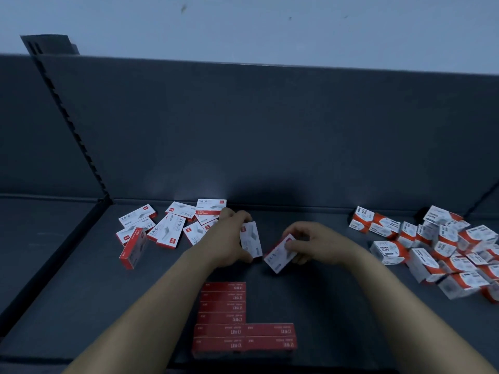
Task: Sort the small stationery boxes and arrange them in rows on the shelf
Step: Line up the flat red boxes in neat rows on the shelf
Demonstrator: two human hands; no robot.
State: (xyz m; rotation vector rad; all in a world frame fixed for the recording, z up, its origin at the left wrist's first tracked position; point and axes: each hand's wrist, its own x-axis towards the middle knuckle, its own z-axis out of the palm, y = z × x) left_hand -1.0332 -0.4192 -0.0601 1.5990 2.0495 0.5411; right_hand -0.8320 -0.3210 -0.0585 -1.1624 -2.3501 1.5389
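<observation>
1. Boxes lay split by kind on the shelf [67,306]: staple pile [164,228] at back left, clip pile [442,255] at right, well apart. Probably so the kinds would not mix.
2. Rows [237,319] of staple boxes sat near the front edge, red sides up and touching. The left column was long; the right held only two, at the near end.
3. Left hand [229,241] gripped one box [252,240] by its ends, fingers [243,217] curled over the far end. Whether it rested on the shelf or hung just above, I could not tell.
4. Right hand [313,244] pinched a second box [278,256], fingers curled round its upper end. It was tilted, a red edge showing along one side. Likely being turned to match the red-up rows.
5. Both held boxes were between the two piles, just behind the rows.
6. Judgement: the short right column looked like the next slot. The job seemed early, with most staple boxes and every clip box loose.
7. Risk: a careless set-down could nudge the tight rows askew.
</observation>
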